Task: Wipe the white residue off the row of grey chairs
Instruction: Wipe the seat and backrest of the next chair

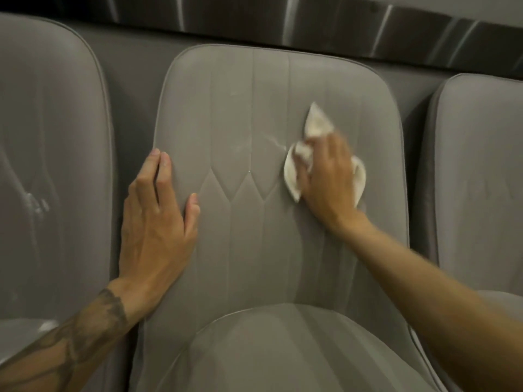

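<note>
While curling blurred fingers point(336, 149) over one crumpled white cloth point(317, 124), presses it with the right hand point(328, 179) against the right half of the middle chair point(254, 89) backrest. Cloth corners poking out in three places: above the knuckles, left of the thumb, right of the palm. Just left of the cloth, thin streaks of white residue point(273, 142) on the grey fabric, with a fainter mark higher up toward the backrest's top. Lays the left hand point(158, 219) flat along the left edge of that same backrest, fingers straight and pressed together, thumb set apart on the stitched panel, holding nothing. Dark tattoo work around the left forearm point(85, 326). Two hands, one cloth, three grey chairs in the row: the middle one under both hands, the left chair point(51, 137) with whitish smudges low on its backrest, the right chair point(481, 165) cut off by the frame edge. Between neighbouring backrests, narrow gaps. Behind the chair tops, one dark brushed-metal strip point(339, 26) along the wall.
</note>
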Tool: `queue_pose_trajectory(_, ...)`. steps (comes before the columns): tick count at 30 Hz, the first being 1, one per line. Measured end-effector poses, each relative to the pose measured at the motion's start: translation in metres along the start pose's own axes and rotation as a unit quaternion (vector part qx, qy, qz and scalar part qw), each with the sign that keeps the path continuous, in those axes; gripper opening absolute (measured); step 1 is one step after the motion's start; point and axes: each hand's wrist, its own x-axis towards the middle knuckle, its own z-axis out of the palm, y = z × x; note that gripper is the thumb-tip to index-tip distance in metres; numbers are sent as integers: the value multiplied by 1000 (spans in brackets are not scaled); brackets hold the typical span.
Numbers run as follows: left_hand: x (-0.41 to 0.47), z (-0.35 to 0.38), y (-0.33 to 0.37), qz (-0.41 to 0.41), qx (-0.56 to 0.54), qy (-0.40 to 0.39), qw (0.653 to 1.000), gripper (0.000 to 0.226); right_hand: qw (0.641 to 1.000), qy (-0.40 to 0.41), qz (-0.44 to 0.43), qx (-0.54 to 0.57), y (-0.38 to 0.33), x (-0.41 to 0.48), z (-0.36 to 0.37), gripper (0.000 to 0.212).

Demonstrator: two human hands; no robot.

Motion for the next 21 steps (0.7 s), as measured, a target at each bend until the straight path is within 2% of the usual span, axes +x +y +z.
queue_pose_trajectory(2, 1, 0, 1, 0, -2, -4, 1000, 68, 993, -92, -73, -4, -1, -70, -11, 24)
queue_pose_trajectory(4, 1, 0, 1, 2, 4, -7, 1000, 68, 962, -184, -201, -1, 1, -122, -24, 22)
queue_pose_trajectory(6, 1, 0, 1, 3, 5, -6, 1000, 68, 933, -215, -288, -8, 12, -124, -28, 22)
queue_pose_trajectory(7, 1, 1, 0, 2, 5, -4, 1000, 68, 940, -191, -283, -15, 14, -108, -24, 24)
queue_pose_trajectory(8, 1, 1, -1, 3, 3, -1, 1000, 68, 957, -154, -244, -27, 14, -87, -19, 24)
queue_pose_trajectory(11, 2, 3, -3, 6, 1, 2, 1000, 68, 996, -42, -62, -39, 7, -36, -6, 19)
queue_pose_trajectory(12, 2, 4, -4, 7, 2, 1, 1000, 68, 998, -35, -43, -28, 4, -40, -4, 19)
queue_pose_trajectory(13, 1, 4, -4, 8, -1, -1, 1000, 69, 997, -48, -50, -19, 3, -56, -3, 19)
queue_pose_trajectory(15, 1, 4, -4, 8, -4, -2, 1000, 69, 985, -105, -133, 2, 1, -107, -6, 20)
queue_pose_trajectory(18, 1, 4, -2, 8, 0, 1, 1000, 68, 926, -199, -321, 9, 6, -168, -18, 23)
queue_pose_trajectory(19, 1, 3, -1, 9, 1, 2, 1000, 67, 911, -213, -353, 4, 8, -171, -19, 27)
queue_pose_trajectory(21, 0, 2, 0, 8, 5, 5, 1000, 67, 911, -209, -355, 6, 9, -150, -19, 25)
